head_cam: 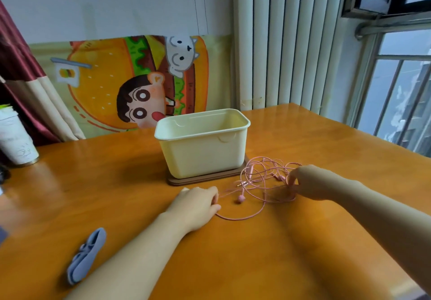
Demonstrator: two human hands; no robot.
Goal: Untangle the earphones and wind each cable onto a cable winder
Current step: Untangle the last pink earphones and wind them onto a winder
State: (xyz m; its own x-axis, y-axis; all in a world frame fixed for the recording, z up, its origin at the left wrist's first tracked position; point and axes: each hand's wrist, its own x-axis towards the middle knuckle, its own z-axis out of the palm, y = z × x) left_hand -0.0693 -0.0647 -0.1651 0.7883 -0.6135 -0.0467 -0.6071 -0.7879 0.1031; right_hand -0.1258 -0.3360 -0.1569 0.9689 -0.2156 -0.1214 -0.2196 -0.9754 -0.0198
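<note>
A tangle of pink earphone cable [263, 176] lies on the orange table in front of the cream box. One pink earbud [240, 198] lies loose between my hands. My left hand [198, 203] rests on the table at the tangle's left end, its fingers curled onto a strand of the cable. My right hand [305, 182] is at the tangle's right side, fingertips pinching the cable loops. A blue-grey cable winder [86, 256] lies on the table at the lower left, apart from both hands.
A cream plastic box [203, 157] stands open on a brown base [186, 180] behind the tangle. A white cup [16, 138] stands at the far left. The table's edge [373, 134] runs along the right by the window.
</note>
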